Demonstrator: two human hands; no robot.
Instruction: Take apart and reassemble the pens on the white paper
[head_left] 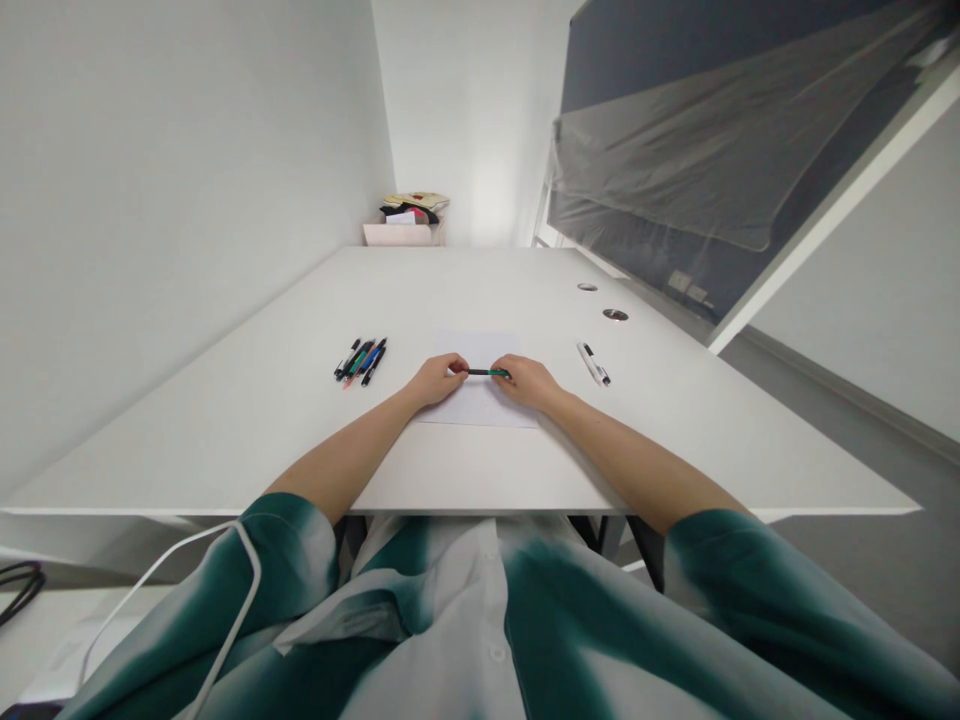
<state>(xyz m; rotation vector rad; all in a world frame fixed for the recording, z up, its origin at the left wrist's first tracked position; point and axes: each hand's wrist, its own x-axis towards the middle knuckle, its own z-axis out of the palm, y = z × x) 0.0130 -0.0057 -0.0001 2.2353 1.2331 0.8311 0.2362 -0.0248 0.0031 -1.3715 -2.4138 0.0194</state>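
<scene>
Both hands rest over a white sheet of paper [480,408] on the white table. Between them a slim black and green pen [480,372] lies level, left to right. My left hand [439,380] pinches its dark end with the fingertips. Around the green end, the fingers of my right hand [525,380] are closed. To the left lies a bunch of several pens [361,362], black, green, blue and red. At the right a white pen and a black-capped one [594,364] lie side by side.
A pale box [397,235] with cloth and other items stands beyond the table's far edge. Two round inserts [615,315] sit in the tabletop at the right. A plastic-draped dark panel [675,150] leans over the right side. A white cable [251,555] hangs at lower left.
</scene>
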